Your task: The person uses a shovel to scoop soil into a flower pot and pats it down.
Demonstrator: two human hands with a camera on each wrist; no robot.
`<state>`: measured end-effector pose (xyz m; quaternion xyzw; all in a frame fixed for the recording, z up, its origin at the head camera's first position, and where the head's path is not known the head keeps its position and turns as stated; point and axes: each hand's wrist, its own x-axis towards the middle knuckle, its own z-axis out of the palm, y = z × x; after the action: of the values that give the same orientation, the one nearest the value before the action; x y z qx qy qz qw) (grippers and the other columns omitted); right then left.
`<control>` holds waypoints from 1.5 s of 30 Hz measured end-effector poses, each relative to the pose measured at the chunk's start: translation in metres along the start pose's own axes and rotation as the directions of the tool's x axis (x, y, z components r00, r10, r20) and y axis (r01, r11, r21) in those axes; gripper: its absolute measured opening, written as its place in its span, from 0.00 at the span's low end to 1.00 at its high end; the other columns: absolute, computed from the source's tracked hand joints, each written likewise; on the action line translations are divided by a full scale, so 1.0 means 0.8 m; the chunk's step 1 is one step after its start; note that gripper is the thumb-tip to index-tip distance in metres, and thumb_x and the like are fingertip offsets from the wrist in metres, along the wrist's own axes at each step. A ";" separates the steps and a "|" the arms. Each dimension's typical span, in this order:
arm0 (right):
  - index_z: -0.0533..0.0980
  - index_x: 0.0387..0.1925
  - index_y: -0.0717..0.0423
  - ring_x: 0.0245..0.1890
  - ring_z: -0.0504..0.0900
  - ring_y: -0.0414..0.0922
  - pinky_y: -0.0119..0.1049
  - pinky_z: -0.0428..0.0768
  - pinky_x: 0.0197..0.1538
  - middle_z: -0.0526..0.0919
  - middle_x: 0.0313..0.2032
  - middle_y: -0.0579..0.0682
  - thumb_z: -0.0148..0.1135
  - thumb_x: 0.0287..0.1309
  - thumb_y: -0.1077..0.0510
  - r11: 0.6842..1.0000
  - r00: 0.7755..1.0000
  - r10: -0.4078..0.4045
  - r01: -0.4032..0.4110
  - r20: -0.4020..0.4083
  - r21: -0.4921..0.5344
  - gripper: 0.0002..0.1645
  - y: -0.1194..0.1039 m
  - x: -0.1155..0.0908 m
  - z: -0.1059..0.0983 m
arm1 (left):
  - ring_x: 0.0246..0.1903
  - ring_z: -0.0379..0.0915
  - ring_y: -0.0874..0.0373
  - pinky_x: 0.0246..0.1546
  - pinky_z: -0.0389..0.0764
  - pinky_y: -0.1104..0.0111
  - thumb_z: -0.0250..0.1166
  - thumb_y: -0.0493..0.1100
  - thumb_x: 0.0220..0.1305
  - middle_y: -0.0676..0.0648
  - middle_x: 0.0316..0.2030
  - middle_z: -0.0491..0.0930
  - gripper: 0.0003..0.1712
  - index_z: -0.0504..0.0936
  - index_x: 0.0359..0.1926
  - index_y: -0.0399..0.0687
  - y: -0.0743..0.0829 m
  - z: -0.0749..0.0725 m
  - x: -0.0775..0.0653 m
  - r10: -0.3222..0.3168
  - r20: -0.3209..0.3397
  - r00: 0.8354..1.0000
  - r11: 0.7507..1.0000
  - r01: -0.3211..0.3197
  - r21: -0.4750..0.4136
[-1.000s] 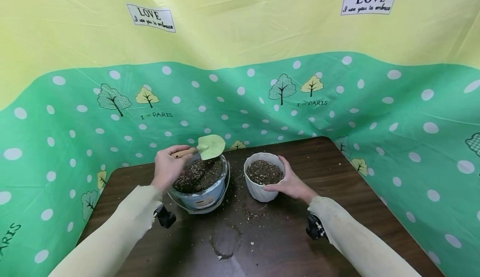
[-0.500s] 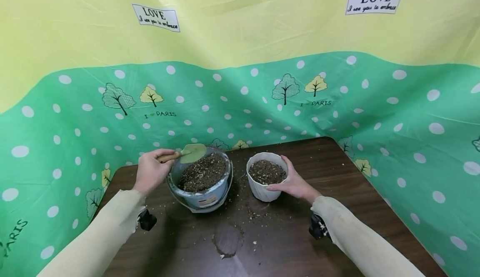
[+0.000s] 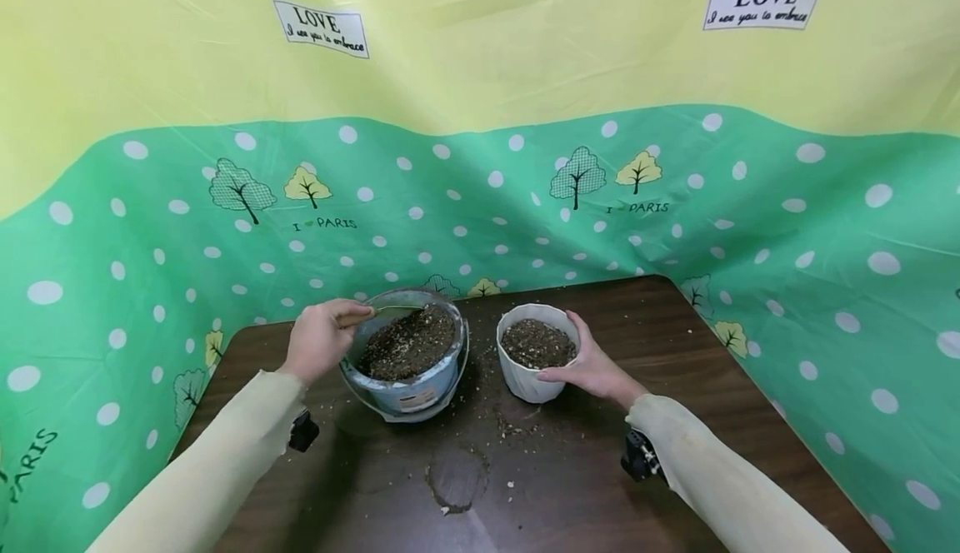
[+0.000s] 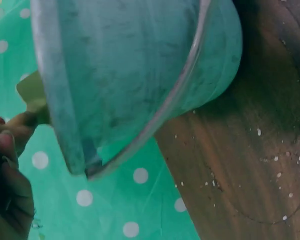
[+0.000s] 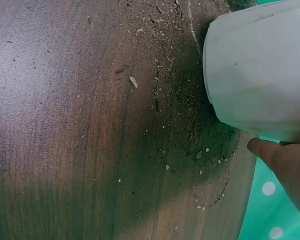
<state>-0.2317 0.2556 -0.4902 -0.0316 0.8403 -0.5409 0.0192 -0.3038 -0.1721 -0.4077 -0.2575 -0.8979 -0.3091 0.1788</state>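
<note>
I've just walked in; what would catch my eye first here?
Probably the bright yellow and green patterned fabric behind the dark table. Below it, the left hand holds a small trowel at a blue bucket of soil, while the right hand grips a white pot of soil beside it.

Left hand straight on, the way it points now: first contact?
Probably the soil in the bucket, met by the trowel before the left hand itself; depth is unclear, so trowel and soil may be touching.
</note>
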 end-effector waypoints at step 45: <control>0.34 0.76 0.61 0.71 0.48 0.67 0.64 0.52 0.68 0.44 0.72 0.71 0.79 0.48 0.57 0.999 0.999 0.032 -0.033 0.036 0.027 0.72 -0.036 -0.014 -0.003 | 0.30 0.80 0.52 0.16 0.71 0.66 0.72 0.52 0.61 0.47 0.37 0.88 0.21 0.87 0.49 0.44 0.004 0.000 -0.033 -0.562 0.237 0.792 0.646 0.600 -0.473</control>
<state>-0.2197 0.2464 -0.4631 -0.0273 0.8327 -0.5513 0.0432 -0.2807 -0.1793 -0.4191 -0.0052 -0.8182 -0.5736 -0.0382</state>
